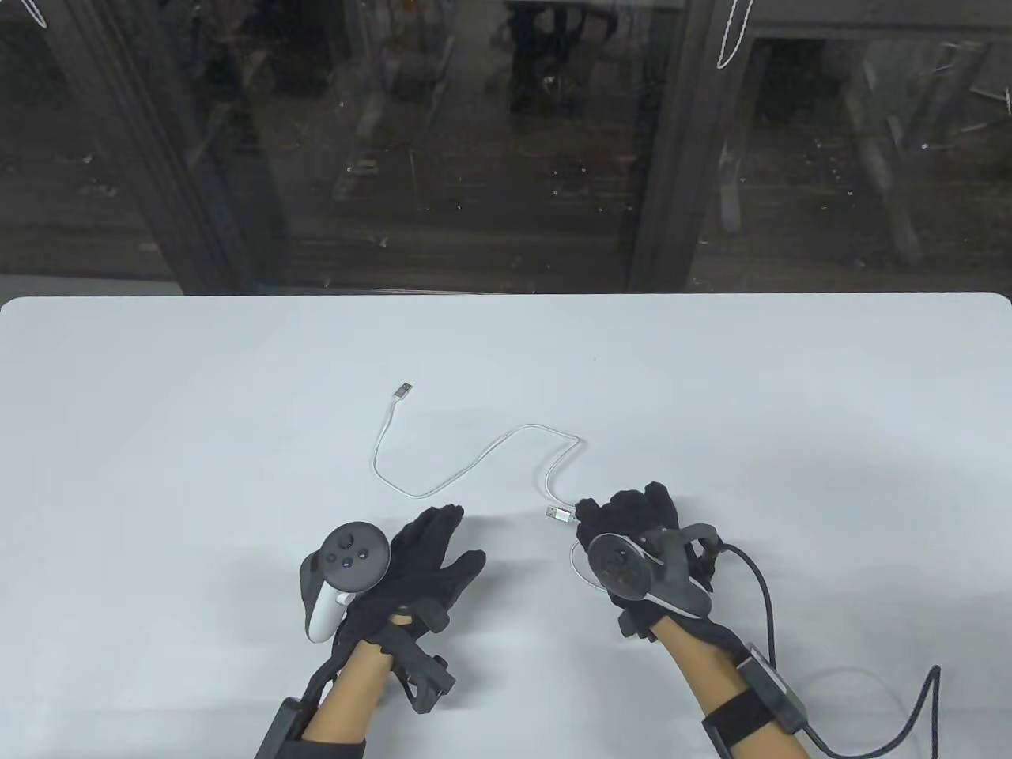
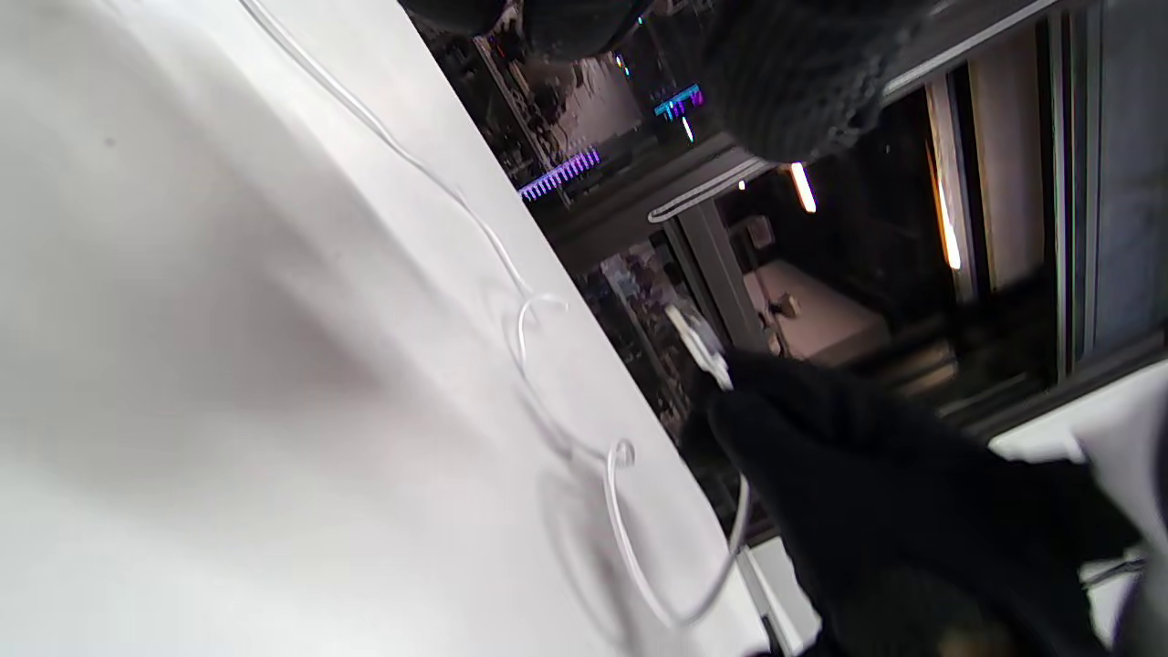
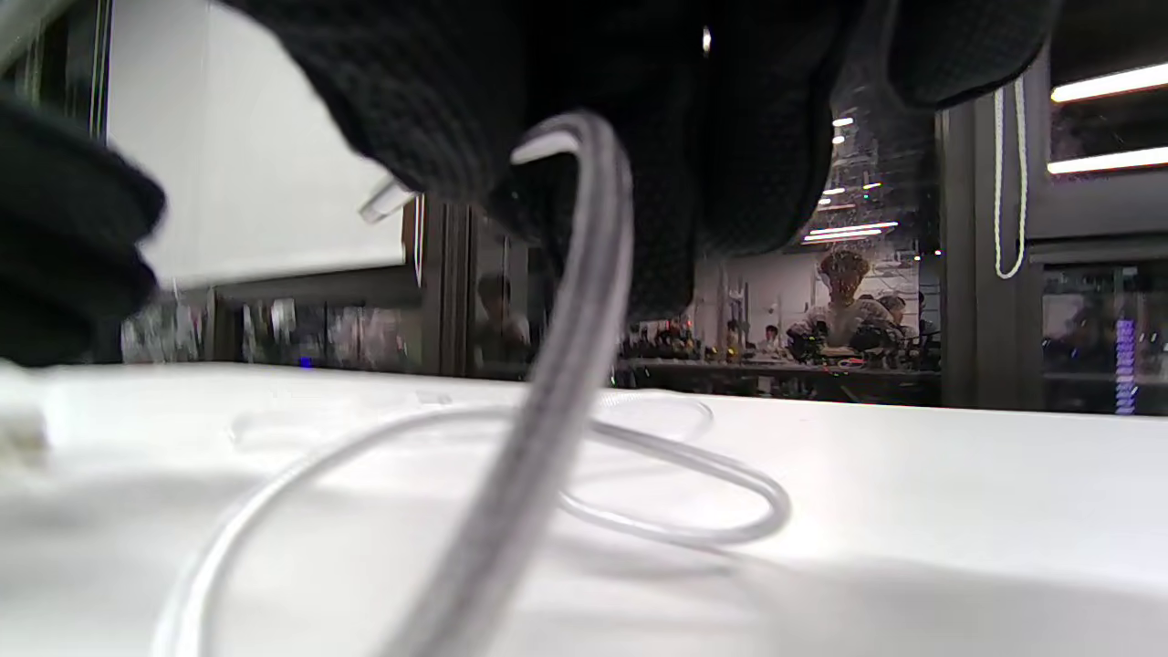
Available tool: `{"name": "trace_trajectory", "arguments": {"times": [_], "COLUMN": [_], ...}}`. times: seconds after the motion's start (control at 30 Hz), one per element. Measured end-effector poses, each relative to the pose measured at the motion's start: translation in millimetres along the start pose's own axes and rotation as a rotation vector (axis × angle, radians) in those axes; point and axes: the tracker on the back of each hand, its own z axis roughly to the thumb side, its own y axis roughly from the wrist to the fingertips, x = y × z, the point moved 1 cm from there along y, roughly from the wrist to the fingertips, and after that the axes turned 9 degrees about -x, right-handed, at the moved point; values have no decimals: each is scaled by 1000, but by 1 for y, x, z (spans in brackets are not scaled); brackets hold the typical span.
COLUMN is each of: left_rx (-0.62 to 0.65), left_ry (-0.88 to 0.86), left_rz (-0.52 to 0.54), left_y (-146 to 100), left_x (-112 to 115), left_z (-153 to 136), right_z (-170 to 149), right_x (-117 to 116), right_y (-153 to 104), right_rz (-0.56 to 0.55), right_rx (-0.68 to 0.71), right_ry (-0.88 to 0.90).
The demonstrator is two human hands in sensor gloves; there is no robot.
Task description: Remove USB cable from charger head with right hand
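A thin white USB cable (image 1: 474,466) snakes across the white table (image 1: 158,395). One plug (image 1: 403,390) lies free at the far end. My right hand (image 1: 581,510) pinches the cable's near plug (image 1: 560,515), whose bare metal tip points left, slightly above the table. The plug also shows in the left wrist view (image 2: 698,342), sticking out of the right glove (image 2: 867,493), and in the right wrist view (image 3: 388,201). My left hand (image 1: 455,538) rests on the table with fingers stretched out. No charger head shows plainly; a blurred white shape (image 3: 18,429) sits at the left edge.
A loop of white cable (image 1: 581,573) lies under my right hand and shows in the right wrist view (image 3: 675,511). A dark glove cord (image 1: 767,601) trails right of the wrist. The table's far edge (image 1: 506,296) meets a dark glass wall.
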Motion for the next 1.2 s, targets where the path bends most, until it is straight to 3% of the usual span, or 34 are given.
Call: {"name": "trace_trajectory", "arguments": {"times": [0.27, 0.4, 0.57, 0.73, 0.87, 0.97, 1.03, 1.2], "left_rx": [-14, -9, 3, 12, 26, 22, 21, 30], "left_ry": [193, 188, 207, 220, 232, 235, 211, 209], "left_rz": [-40, -62, -84, -76, -61, -78, -84, -58], "left_y": [3, 3, 4, 2, -2, -5, -7, -9], "left_x": [10, 11, 16, 17, 16, 14, 10, 5], "left_z": [3, 4, 7, 8, 10, 9, 7, 7], "right_z": [17, 10, -3, -7, -2, 0, 2, -1], "right_x": [-45, -60, -42, 8, 37, 43, 39, 6], "right_y": [31, 33, 31, 23, 2, -17, -32, -54], "right_rz": [182, 396, 437, 312, 230, 249, 338, 550], "right_rx": [-27, -121, -173, -133, -52, 6, 11, 51], "right_ry": [-134, -87, 154, 311, 444, 558, 670, 813]}}
